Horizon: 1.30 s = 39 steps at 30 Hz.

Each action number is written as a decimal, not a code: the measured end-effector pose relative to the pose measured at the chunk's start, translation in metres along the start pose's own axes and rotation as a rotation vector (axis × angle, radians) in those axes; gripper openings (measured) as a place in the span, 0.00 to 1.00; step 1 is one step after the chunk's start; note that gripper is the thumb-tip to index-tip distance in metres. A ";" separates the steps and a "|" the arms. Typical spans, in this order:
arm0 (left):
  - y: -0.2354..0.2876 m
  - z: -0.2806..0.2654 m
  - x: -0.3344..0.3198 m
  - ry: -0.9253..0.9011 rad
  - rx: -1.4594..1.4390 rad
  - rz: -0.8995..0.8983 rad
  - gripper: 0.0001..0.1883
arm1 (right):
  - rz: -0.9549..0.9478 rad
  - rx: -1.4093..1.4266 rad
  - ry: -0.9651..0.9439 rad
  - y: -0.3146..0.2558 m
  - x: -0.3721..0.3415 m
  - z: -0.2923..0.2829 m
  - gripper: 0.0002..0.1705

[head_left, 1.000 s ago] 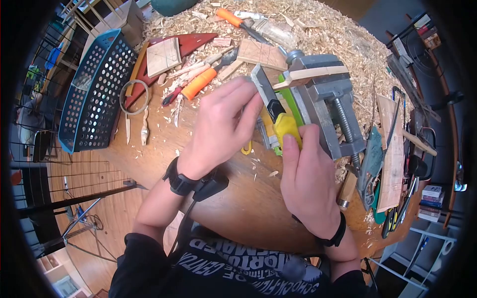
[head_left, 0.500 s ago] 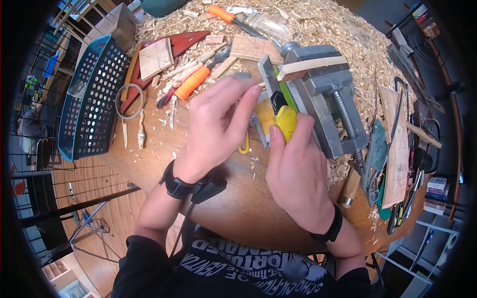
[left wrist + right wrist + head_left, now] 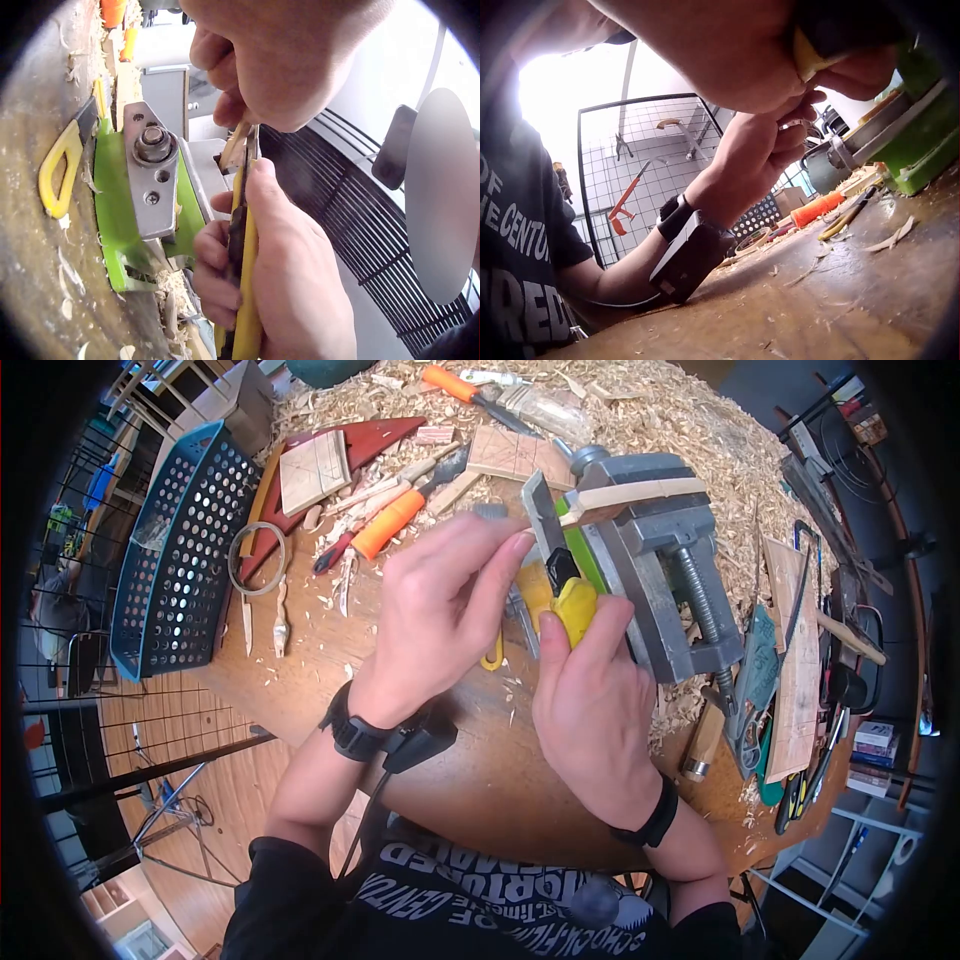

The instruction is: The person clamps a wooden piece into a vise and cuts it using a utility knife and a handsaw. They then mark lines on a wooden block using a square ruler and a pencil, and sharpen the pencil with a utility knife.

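My right hand (image 3: 595,710) grips a yellow-and-black utility knife (image 3: 576,608) with its thumb along the handle. The wide blade points away from me and crosses a pale wood strip (image 3: 640,497) near its thin end. That strip is clamped in a grey metal vise (image 3: 665,575). My left hand (image 3: 435,605) pinches the strip's thin end just left of the blade, its fingertips partly hidden. In the left wrist view, the wood (image 3: 237,146) shows between the left fingers and the knife. A green base (image 3: 112,195) lies beside the vise.
Wood shavings (image 3: 700,440) cover the far table. Orange-handled tools (image 3: 390,522), a square wood piece (image 3: 314,470) and a blue perforated basket (image 3: 190,550) lie to the left. Right of the vise are a chisel handle (image 3: 705,745) and a board (image 3: 790,670).
The right hand and knife have shifted left, and the blade has turned more upright across the strip. The left hand has moved slightly left. Little differs over the last half second.
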<state>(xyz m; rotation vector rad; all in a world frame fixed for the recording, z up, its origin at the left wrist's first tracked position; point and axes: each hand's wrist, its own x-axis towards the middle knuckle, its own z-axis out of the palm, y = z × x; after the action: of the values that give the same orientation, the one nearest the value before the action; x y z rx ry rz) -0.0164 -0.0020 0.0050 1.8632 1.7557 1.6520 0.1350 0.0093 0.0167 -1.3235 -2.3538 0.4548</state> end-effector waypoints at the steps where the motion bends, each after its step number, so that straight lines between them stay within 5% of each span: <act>1: 0.000 0.000 0.000 0.001 -0.001 -0.001 0.04 | -0.001 -0.001 -0.001 0.000 0.000 0.000 0.20; 16: -0.002 0.002 0.000 0.019 0.021 0.023 0.04 | 0.113 -0.203 -0.061 -0.008 -0.001 -0.011 0.21; 27: -0.001 0.001 -0.001 0.003 -0.016 -0.035 0.04 | -0.042 -0.035 -0.001 0.000 -0.003 -0.009 0.21; 39: -0.004 0.002 -0.001 0.012 -0.016 0.001 0.04 | 0.008 -0.115 -0.035 -0.001 -0.002 -0.018 0.20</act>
<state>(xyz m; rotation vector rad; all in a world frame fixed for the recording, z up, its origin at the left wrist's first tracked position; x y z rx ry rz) -0.0175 -0.0007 0.0008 1.8512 1.7412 1.6764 0.1444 0.0083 0.0326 -1.3869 -2.4369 0.3525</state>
